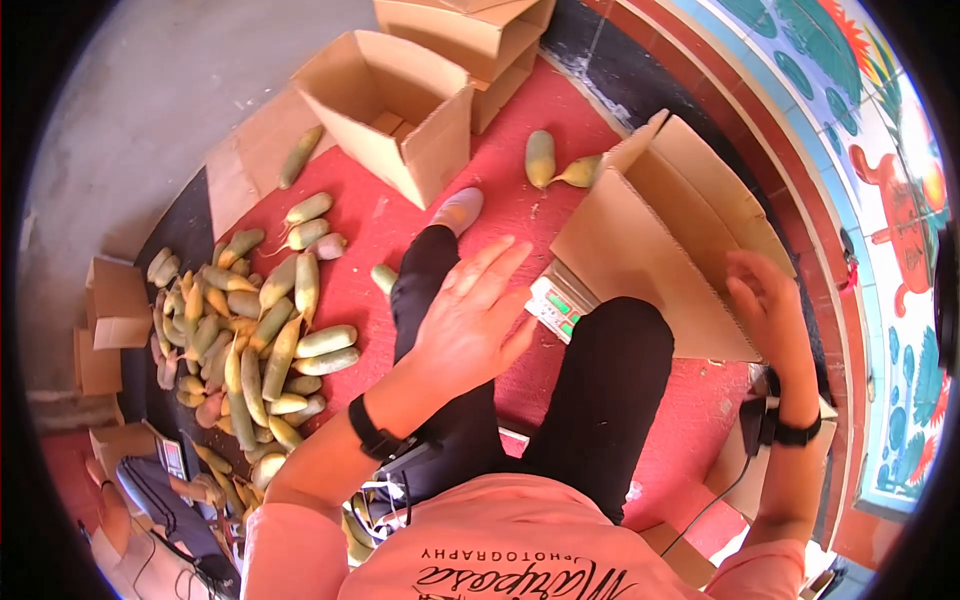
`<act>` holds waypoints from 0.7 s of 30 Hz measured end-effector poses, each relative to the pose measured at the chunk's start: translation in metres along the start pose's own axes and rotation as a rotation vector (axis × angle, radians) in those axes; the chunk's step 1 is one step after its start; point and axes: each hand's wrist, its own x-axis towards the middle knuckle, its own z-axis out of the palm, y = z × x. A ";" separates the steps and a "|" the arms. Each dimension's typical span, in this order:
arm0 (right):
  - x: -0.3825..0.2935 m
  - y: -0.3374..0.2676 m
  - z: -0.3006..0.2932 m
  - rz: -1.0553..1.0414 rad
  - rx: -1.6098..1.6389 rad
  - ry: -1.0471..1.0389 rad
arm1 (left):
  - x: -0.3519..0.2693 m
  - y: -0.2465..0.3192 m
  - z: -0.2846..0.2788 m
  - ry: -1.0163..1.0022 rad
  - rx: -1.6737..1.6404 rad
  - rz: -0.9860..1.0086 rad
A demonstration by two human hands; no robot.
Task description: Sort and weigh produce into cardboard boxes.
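My left hand (476, 315) is held over my left thigh, fingers stretched out and thumb apart, with nothing in it. On the other side, my right hand (765, 300) is raised at the near right edge of an open cardboard box (645, 262); its fingers are slightly bent and hold nothing. Whether it touches the cardboard I cannot tell. The box seems to rest on a digital scale (559, 307) with green displays, partly hidden by the box and my right knee. Beyond the box's far left side lie a green radish (540, 157) and a yellowish one (579, 172).
A large pile of green radishes (247, 315) covers the red floor (360, 262) at left. Another open cardboard box (390, 90) stands ahead, beside stacked cartons (480, 45). Another person (165, 502) sits at lower left near a second scale (172, 457). A painted wall (892, 225) bounds the right.
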 end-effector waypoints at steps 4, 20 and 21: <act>-0.041 -0.038 0.029 -0.074 0.119 0.138 | -0.002 0.002 0.006 0.048 -0.041 -0.015; -0.063 -0.008 0.148 -0.357 -0.099 0.297 | -0.454 -0.086 -0.122 -0.051 0.349 -1.163; -0.063 -0.005 0.148 -0.371 -0.123 0.301 | -0.489 -0.075 -0.129 -0.163 0.246 -1.446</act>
